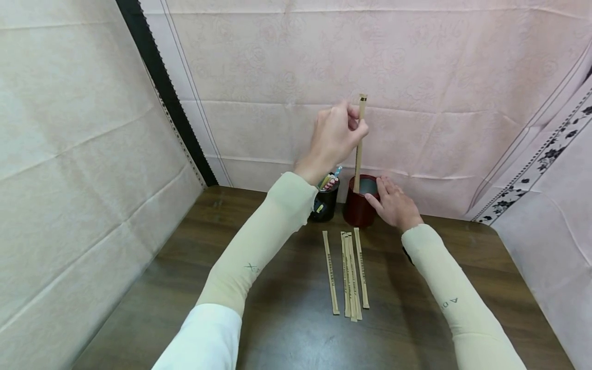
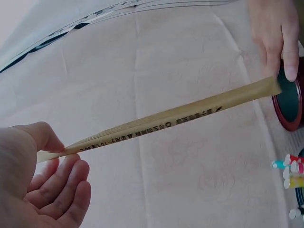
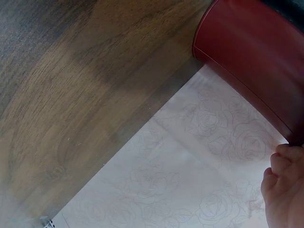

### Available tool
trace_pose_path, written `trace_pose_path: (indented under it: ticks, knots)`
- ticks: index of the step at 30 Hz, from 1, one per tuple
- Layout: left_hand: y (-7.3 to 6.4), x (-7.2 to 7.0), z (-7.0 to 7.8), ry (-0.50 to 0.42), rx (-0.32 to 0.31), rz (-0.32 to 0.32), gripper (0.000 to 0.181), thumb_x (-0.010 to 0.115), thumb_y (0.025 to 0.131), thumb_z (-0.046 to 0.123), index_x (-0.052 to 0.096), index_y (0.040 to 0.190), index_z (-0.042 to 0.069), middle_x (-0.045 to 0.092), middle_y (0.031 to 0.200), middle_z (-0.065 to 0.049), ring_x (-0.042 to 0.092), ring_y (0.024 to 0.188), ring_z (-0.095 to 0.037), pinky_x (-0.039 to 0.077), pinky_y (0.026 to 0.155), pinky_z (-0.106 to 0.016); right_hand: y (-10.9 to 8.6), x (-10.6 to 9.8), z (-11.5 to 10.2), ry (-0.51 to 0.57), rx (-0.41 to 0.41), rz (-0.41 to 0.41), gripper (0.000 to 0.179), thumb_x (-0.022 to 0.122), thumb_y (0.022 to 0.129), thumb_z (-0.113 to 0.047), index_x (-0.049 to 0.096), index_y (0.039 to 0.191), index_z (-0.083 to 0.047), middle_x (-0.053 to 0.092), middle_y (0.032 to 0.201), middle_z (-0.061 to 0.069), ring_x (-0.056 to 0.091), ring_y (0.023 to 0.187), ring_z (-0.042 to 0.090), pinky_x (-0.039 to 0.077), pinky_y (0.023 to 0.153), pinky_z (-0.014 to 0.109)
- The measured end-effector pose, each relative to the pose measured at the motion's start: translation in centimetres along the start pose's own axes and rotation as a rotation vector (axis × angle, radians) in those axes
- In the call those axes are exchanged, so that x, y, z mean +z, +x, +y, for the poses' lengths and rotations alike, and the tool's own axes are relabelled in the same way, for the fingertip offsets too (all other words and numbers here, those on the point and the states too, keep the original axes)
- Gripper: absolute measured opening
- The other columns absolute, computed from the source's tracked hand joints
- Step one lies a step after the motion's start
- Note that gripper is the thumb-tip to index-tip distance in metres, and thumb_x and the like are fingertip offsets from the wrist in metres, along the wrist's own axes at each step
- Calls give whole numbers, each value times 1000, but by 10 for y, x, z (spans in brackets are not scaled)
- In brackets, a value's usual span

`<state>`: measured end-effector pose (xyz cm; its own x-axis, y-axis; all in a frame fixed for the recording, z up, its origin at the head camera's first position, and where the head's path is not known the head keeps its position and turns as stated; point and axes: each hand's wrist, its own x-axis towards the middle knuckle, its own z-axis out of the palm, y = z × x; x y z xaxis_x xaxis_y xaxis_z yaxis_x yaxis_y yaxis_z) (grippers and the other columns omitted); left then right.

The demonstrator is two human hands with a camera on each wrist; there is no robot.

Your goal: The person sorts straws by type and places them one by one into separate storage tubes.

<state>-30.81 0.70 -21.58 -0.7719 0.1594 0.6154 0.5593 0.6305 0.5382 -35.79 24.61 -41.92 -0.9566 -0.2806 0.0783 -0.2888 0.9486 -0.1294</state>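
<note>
1. Left hand, nearest its camera, pinches a slim paper packet nearly upright, lower end at the mouth of the red cup.
2. Probably light, stiff, easily creased; best pinched near an end.
3. Printed characters along it, too blurred to read.
4. Right hand rests straight-fingered at the rim.

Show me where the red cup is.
In the head view, the red cup stands near the far edge of the table, right of the black holder, with the right hand at its rim.
</note>
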Motion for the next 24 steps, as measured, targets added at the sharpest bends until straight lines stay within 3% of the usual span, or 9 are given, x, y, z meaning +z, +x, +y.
trace_pose_path:
  ticks: [9,17,24]
  knots:
    - [1,23,1,4,25,-1,12,67,100,18,69,107,7,79,99,-3,72,88,-10,57,76,-15,1,1,3,-15,5,-8,93,16,109,-69,9,168,2,11,175,28,19,161,49,26,128,62]
    - [-6,46,-16,77,40,-16,8,67,99,16,68,101,8,76,93,-3,69,81,-13,55,74,-20,0,2,1,-12,11,4,90,20,110,-66,11,168,2,12,175,28,21,160,50,27,127,63]
    - [-15,68,-33,87,20,-46,6,66,99,14,67,99,8,75,92,-2,68,83,-13,55,76,-22,1,4,3,-15,4,21,91,20,110,-66,11,168,3,13,175,28,21,160,49,26,128,62]
